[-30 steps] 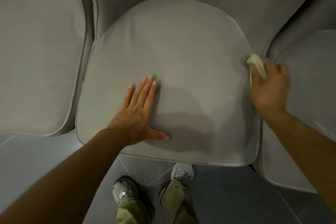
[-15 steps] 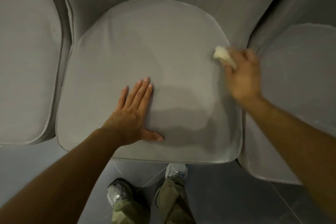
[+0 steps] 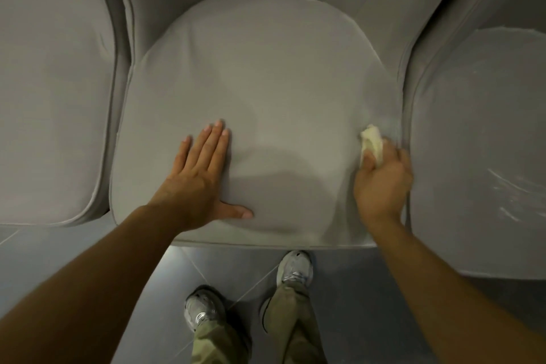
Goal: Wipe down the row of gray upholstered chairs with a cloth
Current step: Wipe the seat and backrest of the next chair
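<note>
Three gray chairs in a row: middle chair [image 3: 266, 83] at center, left chair [image 3: 50, 97] at 9 o'clock, right chair [image 3: 478, 142] at 3 o'clock, pale streaks on its seat. Gray tiled floor [image 3: 369, 304] at 6. Left hand [image 3: 195, 183] flat on the middle seat near 7 o'clock, fingers straight, thumb splayed, holding nothing. Right hand [image 3: 381, 183] at the seat's 4 o'clock edge, fingers curled in a grip. Sneakers [image 3: 201, 309] at 6. Cream cloth [image 3: 373, 140] bunched in that grip, poking out toward 12, against the middle seat.
</note>
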Available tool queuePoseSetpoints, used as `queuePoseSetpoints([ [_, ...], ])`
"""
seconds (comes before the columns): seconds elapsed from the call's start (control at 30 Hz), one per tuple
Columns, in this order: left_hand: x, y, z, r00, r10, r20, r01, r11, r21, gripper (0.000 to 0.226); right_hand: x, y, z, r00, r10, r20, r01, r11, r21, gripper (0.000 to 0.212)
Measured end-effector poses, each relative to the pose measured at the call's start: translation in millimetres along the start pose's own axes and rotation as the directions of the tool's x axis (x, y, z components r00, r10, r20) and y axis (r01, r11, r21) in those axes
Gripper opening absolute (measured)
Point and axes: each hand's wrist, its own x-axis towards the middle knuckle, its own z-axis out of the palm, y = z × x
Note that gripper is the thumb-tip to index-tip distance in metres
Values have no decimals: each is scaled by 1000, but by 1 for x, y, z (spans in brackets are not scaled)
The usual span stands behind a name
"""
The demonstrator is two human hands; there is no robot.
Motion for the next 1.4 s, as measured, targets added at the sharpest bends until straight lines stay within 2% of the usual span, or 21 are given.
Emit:
queuePoseSetpoints([
  [0.1,-9,-3,1,999,-23,-25,21,998,-64,133,-48,-39,14,989,-149,17,147,984,100,36],
  [0.23,-24,-15,-3,999,-41,-32,40,998,-47,137,-70,-77,17,940,-319,126,277,923,268,33],
  [0.3,-37,-29,-9,993,-121,-4,121,990,-80,142,-56,-76,12,966,-251,58,232,946,225,33],
  [0.4,-57,-54,-12,973,-225,45,229,967,-112,143,-33,-65,11,1000,9,12,-10,997,74,35],
  [0.47,-66,-66,-6,971,-237,38,240,964,-114,149,-37,-81,26,997,72,-2,-72,997,16,34],
  [0.53,-67,-70,1,975,-223,19,224,969,-101,145,-61,-113,56,1000,-11,-29,12,1000,22,33],
  [0.6,-66,-72,5,978,-209,5,208,972,-110,143,-99,-153,78,985,-173,-25,174,981,84,29],
  [0.7,-70,-77,5,983,-183,-9,181,978,-108,143,-150,-182,76,931,-347,117,298,904,307,31],
  [0.8,-79,-86,6,977,-212,-11,209,970,-124,139,-158,-171,53,843,-490,221,355,817,455,34],
  [0.87,-81,-90,6,981,-194,-9,191,973,-131,137,-131,-162,42,888,-430,162,343,855,389,36],
  [0.93,-84,-93,6,987,-163,-9,161,979,-121,137,-89,-151,45,948,-316,46,299,929,219,36],
  [1.03,-87,-98,6,990,-135,-37,130,984,-119,136,-49,-140,56,978,-194,79,182,972,146,36],
  [1.07,-89,-100,6,991,-130,-35,125,986,-113,137,-55,-142,62,975,-204,87,192,973,125,34],
  [1.13,-96,-108,9,991,-130,-34,127,989,-75,138,-97,-156,71,941,-324,100,311,942,123,31],
  [1.2,-102,-115,12,991,-127,-29,127,992,-14,139,-147,-173,70,844,-513,159,467,847,254,29],
  [1.27,-107,-119,14,987,-159,-34,159,987,9,141,-175,-182,62,753,-598,273,454,774,442,35],
  [1.3,-109,-120,15,983,-179,-42,179,984,2,142,-173,-183,58,738,-603,305,416,761,498,38],
  [1.33,-110,-118,13,981,-189,-47,189,982,-13,141,-163,-184,54,749,-588,306,397,768,503,37],
  [1.4,-112,-116,12,980,-190,-56,189,982,-32,137,-130,-187,49,826,-531,188,426,808,407,30],
])
